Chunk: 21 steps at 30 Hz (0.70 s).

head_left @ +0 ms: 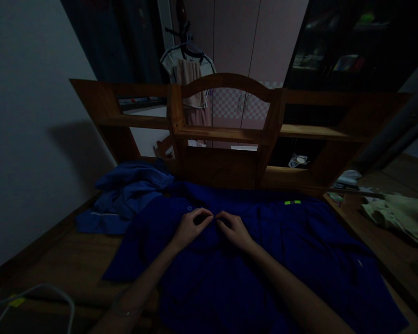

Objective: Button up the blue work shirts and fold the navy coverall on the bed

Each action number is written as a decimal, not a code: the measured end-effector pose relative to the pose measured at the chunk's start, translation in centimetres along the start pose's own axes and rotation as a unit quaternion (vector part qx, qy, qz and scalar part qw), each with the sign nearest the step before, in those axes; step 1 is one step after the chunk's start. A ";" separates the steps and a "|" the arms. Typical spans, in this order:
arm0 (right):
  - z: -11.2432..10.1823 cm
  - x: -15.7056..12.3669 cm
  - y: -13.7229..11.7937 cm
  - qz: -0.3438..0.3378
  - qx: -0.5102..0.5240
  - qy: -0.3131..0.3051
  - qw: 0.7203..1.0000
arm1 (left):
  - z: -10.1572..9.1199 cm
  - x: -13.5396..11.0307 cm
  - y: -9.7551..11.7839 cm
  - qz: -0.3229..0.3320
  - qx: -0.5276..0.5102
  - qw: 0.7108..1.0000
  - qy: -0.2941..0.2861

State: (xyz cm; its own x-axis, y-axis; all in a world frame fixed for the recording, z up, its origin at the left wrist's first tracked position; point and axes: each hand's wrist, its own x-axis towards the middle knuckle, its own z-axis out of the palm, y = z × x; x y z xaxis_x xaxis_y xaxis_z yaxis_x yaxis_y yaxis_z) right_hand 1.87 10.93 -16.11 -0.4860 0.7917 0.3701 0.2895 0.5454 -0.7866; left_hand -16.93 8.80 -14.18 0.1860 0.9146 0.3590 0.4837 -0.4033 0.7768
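1. One deep-blue shirt [209, 283] lies spread over a wooden surface [73, 264], at the centre of a clock dial whose 12 o'clock points straight ahead; its wide ends reach toward 8 and 4 o'clock, and the cloth is rumpled.
2. On the shirt, a neon yellow-green strip [287, 202] with a dark middle sits close to 3 o'clock, and a small pale ring mark [189, 208] lies between 9 and 10.
3. The left hand [188, 228] is over the shirt's middle, thumb and forefinger curved into a loop with their tips together. A thin bracelet [125, 311] circles its wrist.
4. The right hand [238, 232] faces it, thumb and forefinger bent, tips close together and just beside the left hand's. Whether either hand has cloth pinched, I cannot tell; it is too dark.
5. Between 9 and 10 o'clock, a lighter blue garment [121, 197] lies heaped beside the shirt.
6. At 12 o'clock stands an arch-topped wooden shelf unit [223, 167]; a whitish bundle [298, 160] sits in it at 2.
7. At 3 o'clock, farther out, lies a pale cream cloth [404, 215]; at 8, a white cable [48, 286] loops.
8. Behind the unit, a white short-sleeved top [172, 59] hangs just before 12, near pink wardrobe doors [235, 41].
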 end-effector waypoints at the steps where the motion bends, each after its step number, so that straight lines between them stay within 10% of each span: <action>1: -0.1 0.0 0.1 0.011 0.011 -0.022 1.000 | -0.1 0.0 0.0 0.009 0.021 1.000 0.018; 8: 0.2 -0.1 1.2 0.052 0.057 -0.096 0.992 | -1.9 0.5 -2.2 0.024 0.282 0.938 0.199; 13: 0.4 -0.2 1.4 0.040 0.028 -0.075 0.996 | -5.0 -0.5 -2.6 0.067 0.415 0.894 0.156; 21: 0.0 -0.9 0.0 0.002 -0.062 0.035 0.997 | -6.4 -4.9 0.2 0.056 0.384 0.922 0.000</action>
State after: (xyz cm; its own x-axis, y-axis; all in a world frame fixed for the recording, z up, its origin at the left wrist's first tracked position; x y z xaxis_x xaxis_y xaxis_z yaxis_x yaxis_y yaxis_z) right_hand 2.33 10.27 -16.42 -0.4276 0.8090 0.4034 0.3931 0.5682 -0.7229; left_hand -23.20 4.03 -12.46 0.2724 0.8685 0.4141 0.9241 -0.3560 0.1389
